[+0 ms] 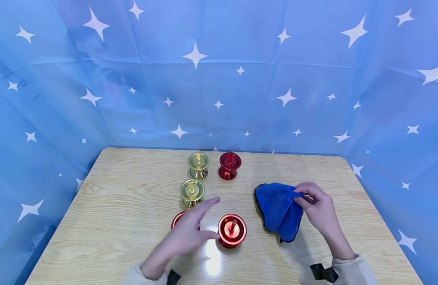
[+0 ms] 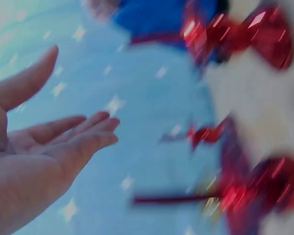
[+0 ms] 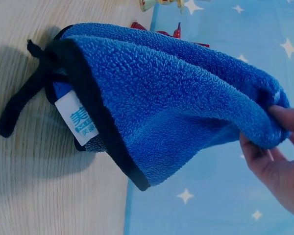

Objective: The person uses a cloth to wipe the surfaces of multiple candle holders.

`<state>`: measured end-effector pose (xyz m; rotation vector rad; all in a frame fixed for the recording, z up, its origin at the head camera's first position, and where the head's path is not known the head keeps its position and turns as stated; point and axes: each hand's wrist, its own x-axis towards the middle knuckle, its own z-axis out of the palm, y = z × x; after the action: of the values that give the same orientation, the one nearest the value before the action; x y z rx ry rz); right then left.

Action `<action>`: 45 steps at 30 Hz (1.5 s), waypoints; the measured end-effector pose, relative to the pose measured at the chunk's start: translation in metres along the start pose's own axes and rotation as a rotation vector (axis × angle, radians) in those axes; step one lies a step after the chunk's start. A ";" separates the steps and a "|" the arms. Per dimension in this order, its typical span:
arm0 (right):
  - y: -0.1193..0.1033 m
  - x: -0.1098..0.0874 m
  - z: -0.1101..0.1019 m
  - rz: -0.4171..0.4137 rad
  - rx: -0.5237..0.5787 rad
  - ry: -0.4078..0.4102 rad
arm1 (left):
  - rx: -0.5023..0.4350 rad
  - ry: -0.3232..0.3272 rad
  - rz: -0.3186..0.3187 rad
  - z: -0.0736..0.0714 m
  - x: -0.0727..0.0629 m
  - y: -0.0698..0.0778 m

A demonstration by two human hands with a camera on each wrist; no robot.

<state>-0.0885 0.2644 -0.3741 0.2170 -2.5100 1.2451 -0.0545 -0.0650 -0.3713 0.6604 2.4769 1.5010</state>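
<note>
My right hand [image 1: 317,206] pinches a blue towel [image 1: 275,202] with black edging between thumb and fingers. Its gathered top is lifted, while the lower folds hang down to the table; a white label [image 3: 77,117] shows in the right wrist view. My left hand [image 1: 191,233] is spread, thumb apart from the fingers, and holds nothing. It hovers over a red candle holder [image 1: 177,218], hiding most of it. The thumb tip overlaps the edge of another red candle holder [image 1: 232,229] in the head view. Both red holders look blurred in the left wrist view.
Two gold candle holders, a rear one [image 1: 198,162] and a nearer one [image 1: 192,192], stand upright left of centre. A third red candle holder [image 1: 229,164] stands beside the rear gold one. The wooden table [image 1: 108,209] ends at a blue starry curtain [image 1: 233,103].
</note>
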 end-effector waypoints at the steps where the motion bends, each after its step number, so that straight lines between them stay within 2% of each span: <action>1: 0.000 0.000 0.000 0.003 -0.002 -0.002 | 0.008 0.007 0.019 -0.009 -0.002 0.001; 4: 0.001 -0.002 0.000 0.014 -0.003 -0.017 | 0.009 0.022 0.036 -0.033 -0.007 -0.005; 7: 0.002 -0.003 0.001 0.021 -0.006 -0.029 | 0.004 0.018 -0.001 -0.048 -0.012 -0.020; 9: 0.002 -0.003 0.002 0.021 -0.008 -0.032 | -0.004 0.006 -0.036 -0.052 -0.015 -0.032; 12: 0.002 -0.003 0.002 0.020 -0.008 -0.035 | -0.027 -0.020 -0.063 -0.052 -0.020 -0.054; 17: 0.003 -0.003 0.003 0.018 0.006 -0.047 | -0.114 -0.084 -0.070 -0.047 -0.029 -0.089; 20: 0.005 -0.003 0.003 0.015 0.005 -0.048 | -0.145 -0.107 -0.051 -0.041 -0.033 -0.103; 23: 0.005 -0.004 0.002 0.014 0.005 -0.048 | -0.175 -0.104 -0.022 -0.036 -0.035 -0.111; 27: 0.006 -0.004 0.002 0.018 0.007 -0.051 | -0.227 -0.081 -0.014 -0.031 -0.034 -0.114; 32: 0.007 -0.004 0.003 0.017 0.021 -0.054 | -0.288 -0.064 -0.049 -0.027 -0.033 -0.113; 36: 0.006 -0.004 0.002 0.017 0.016 -0.057 | -0.280 -0.032 -0.075 -0.025 -0.031 -0.109; 40: 0.002 -0.001 -0.002 0.013 0.019 -0.051 | -0.216 0.013 -0.088 -0.025 -0.025 -0.095; 45: -0.011 0.008 -0.010 -0.022 0.049 -0.034 | -0.172 0.067 -0.100 -0.026 -0.006 -0.066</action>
<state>-0.0909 0.2654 -0.3571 0.2791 -2.5003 1.3053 -0.0773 -0.1142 -0.4168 0.4560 2.3540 1.6991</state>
